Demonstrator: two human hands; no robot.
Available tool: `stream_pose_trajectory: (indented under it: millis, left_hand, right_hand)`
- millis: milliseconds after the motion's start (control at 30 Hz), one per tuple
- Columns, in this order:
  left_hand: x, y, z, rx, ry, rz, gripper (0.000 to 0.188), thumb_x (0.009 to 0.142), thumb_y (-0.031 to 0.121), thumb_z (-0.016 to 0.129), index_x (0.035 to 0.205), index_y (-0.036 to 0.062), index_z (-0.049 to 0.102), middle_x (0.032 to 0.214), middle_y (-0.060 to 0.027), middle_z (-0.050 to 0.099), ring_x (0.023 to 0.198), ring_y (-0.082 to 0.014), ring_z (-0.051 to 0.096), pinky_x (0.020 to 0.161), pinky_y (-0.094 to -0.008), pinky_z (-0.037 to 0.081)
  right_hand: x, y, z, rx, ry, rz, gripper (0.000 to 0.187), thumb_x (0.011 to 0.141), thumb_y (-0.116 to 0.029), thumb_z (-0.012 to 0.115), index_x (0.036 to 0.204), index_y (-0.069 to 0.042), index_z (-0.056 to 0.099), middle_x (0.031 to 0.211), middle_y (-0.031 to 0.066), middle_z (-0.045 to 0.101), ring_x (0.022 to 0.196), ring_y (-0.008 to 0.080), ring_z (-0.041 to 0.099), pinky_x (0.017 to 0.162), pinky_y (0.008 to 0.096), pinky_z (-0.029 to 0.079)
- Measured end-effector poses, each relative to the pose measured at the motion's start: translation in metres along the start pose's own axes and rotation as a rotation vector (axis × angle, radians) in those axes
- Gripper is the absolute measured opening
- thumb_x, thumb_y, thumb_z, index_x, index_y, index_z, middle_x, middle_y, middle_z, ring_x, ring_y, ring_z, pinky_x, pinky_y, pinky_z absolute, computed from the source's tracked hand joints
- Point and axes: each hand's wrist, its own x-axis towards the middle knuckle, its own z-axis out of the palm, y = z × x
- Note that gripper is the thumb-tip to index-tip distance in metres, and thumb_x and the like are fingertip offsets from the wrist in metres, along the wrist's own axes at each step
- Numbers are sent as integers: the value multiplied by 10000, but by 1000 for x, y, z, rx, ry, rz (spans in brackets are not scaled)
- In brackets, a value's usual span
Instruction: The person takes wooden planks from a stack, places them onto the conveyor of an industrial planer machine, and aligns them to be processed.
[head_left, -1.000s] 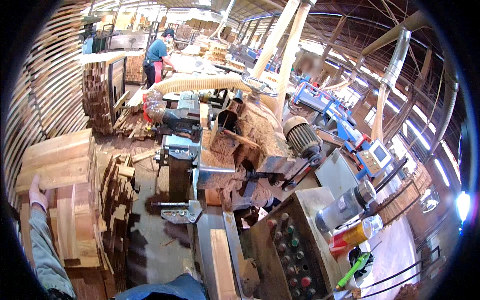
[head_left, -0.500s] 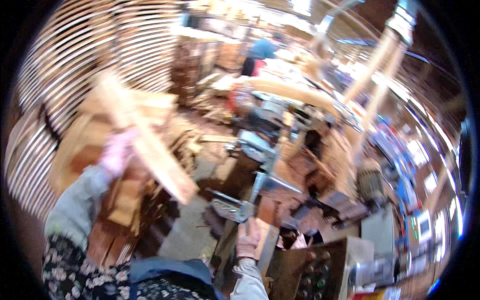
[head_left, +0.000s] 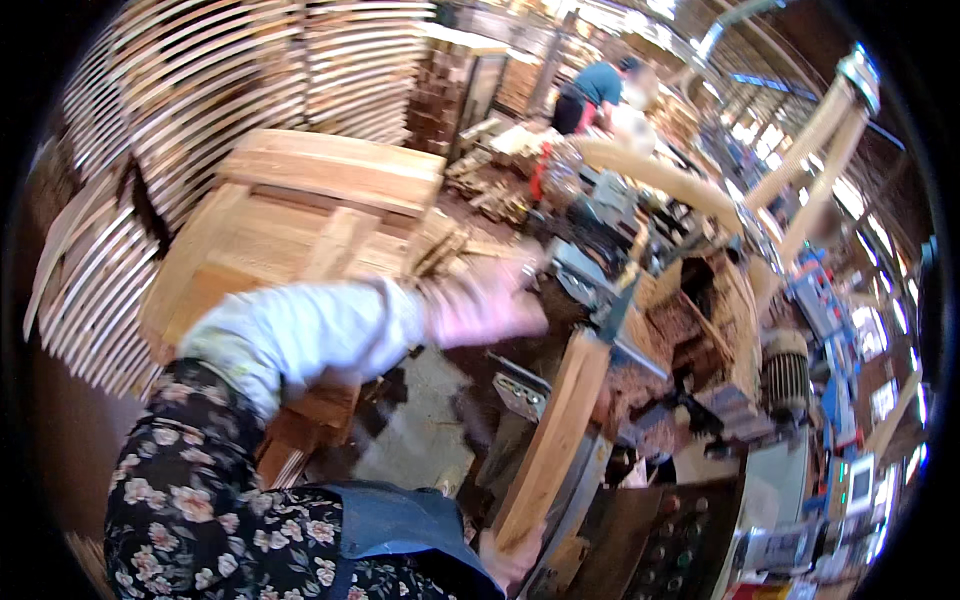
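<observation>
Head view: at six o'clock, the right hand (head_left: 513, 564) grips the near end of a wooden board (head_left: 556, 432), which lies toward five o'clock. The blurred left hand (head_left: 482, 308), near centre, is open and empty.

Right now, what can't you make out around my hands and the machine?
- Left hand, head view: smeared by blur, so its exact pose is unclear.
- Right hand, head view: the board seems to cover part of it, so its full grip is hidden.
- Buttons, head view: too small and dim to read any markings.
</observation>
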Motion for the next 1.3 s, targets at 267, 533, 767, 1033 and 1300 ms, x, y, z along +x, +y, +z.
stream_pose_trajectory:
  millis: [267,533,767,1033,1300]
  left_hand:
    - [77,-210,-178,734,-49,-339,778,1060,576,557,1580,5,465,1616,-251,475,1506,-396,430,1273,-455,313]
    - [74,-155,-194,1024,57,-428,667,850,413,842,1348,13,649,1309,-230,666,1284,-383,606,1123,-438,472]
    - [24,-226,-243,961,40,-49,926,650,449,960,1412,45,623,1382,-221,642,1317,-392,594,1151,-417,470]
    - [-73,-163,-248,973,-269,-398,1232,675,424,928,1672,47,311,1461,-283,586,1355,-444,573,1162,-448,464]
    - [-128,-167,-276,911,-278,-394,1438,494,456,995,1674,58,275,1450,-246,562,1361,-423,550,1160,-466,466]
  right_hand:
    - [-164,95,-16,-793,43,305,579,889,-372,727,1305,18,625,1102,197,683,753,394,671,644,509,577]
    - [-3,84,39,-529,113,536,1085,643,-573,867,1532,-84,481,1383,216,581,1274,460,563,1079,582,463]
    - [150,69,82,-373,262,372,1040,765,-672,763,1580,-125,418,1470,202,504,1312,440,509,1070,596,447]
    - [-19,64,9,-396,0,299,958,726,-573,806,1513,-116,505,1299,174,632,1186,432,592,1002,565,489]
    - [-141,78,-37,-630,-35,-31,618,892,-490,718,1362,-97,630,1345,200,635,1233,446,603,1078,555,478]
